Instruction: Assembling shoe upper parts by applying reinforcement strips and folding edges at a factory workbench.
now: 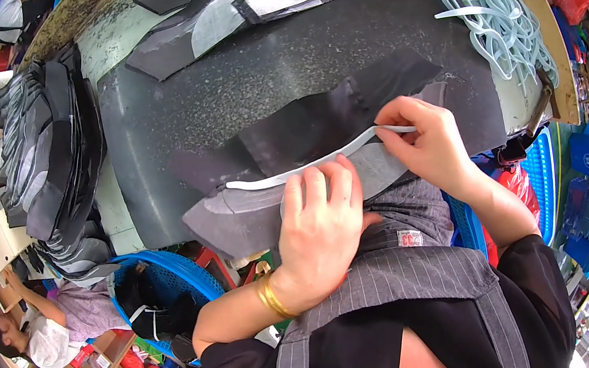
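Note:
A narrow pale strip (265, 183) runs along the seam of a dark fabric piece, between its black upper part (302, 131) and its grey lower part (228, 219). My left hand (321, 229) lies over the grey part with its fingertips down against the strip and its thumb out to the side; it grips nothing. Farther right, my right hand (424, 138) pinches the strip between thumb and fingers, and the strip's free end sticks out past the pinch. The fabric lies on a black mat (159, 112); its near edge by my left hand is partly hidden.
Loose pale strips (492, 20) are heaped at the far right, beside a wooden edge (553, 31). Grey-black cut pieces lie at the back (171, 40) and in a stack (54, 141) on the left. A blue basket (198, 271) stands below left, near another person (50, 331).

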The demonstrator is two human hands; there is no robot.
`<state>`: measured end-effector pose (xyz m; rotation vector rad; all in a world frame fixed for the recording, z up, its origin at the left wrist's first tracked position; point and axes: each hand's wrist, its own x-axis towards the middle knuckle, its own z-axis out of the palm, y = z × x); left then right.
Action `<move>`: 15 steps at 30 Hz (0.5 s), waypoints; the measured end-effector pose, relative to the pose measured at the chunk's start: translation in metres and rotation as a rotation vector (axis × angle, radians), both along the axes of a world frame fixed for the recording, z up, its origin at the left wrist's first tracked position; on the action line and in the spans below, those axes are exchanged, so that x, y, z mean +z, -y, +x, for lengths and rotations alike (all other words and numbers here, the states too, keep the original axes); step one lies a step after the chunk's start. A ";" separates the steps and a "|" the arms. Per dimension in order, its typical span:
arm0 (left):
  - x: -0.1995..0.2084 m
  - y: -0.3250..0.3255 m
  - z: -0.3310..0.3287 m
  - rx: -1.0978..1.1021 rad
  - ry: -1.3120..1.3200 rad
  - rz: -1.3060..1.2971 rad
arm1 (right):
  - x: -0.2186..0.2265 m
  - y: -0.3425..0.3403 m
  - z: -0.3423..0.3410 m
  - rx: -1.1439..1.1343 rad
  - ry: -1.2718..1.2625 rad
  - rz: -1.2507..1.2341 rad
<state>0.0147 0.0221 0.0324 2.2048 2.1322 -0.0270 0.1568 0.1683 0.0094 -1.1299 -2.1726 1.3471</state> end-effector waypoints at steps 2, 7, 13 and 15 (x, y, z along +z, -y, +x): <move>-0.003 -0.010 0.012 0.025 0.007 -0.011 | -0.006 -0.008 -0.003 0.067 0.043 0.068; -0.017 -0.015 0.013 -0.080 0.197 0.169 | -0.005 -0.014 0.015 -0.046 0.096 0.090; -0.018 -0.023 0.020 -0.120 0.050 0.164 | -0.020 -0.022 0.022 -0.138 -0.099 -0.004; -0.024 -0.023 0.020 -0.132 -0.063 0.231 | -0.015 -0.031 0.019 -0.095 -0.029 -0.041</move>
